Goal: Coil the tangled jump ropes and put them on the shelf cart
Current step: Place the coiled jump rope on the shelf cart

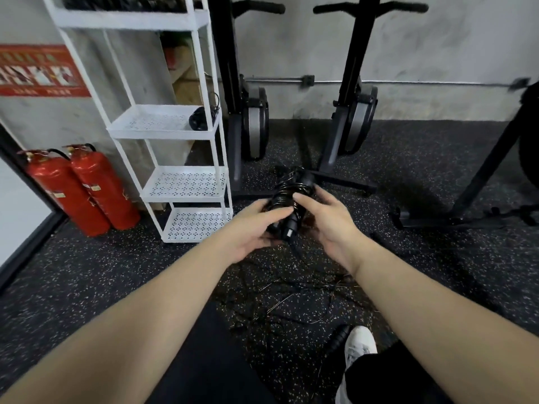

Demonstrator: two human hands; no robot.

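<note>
One coiled rope (287,196) is held between two hands above the speckled floor (408,272). The left hand (250,228) is curled under the bundle, its fingers (271,214) wrapped round the lower end; the right hand (326,217) is laid against the other side, its fingers (306,199) bent over the coils. The bundle's long axis is tilted, its upper end pointed away from the fingers toward the wall, its two handles (287,228) pointed down toward the person. A loose strand is trailed from below the fingers into a tangle (291,293) on the floor, where one more handle (338,338) is seen beside a white shoe (360,342). To the left of the fingers, a white cart (186,196) with five shelves is shown; one coiled rope (199,118) is seen on its second shelf, and dark ropes (122,2), too blurred to count, on the top. Two extinguishers (84,188) are stood farther left.
</note>
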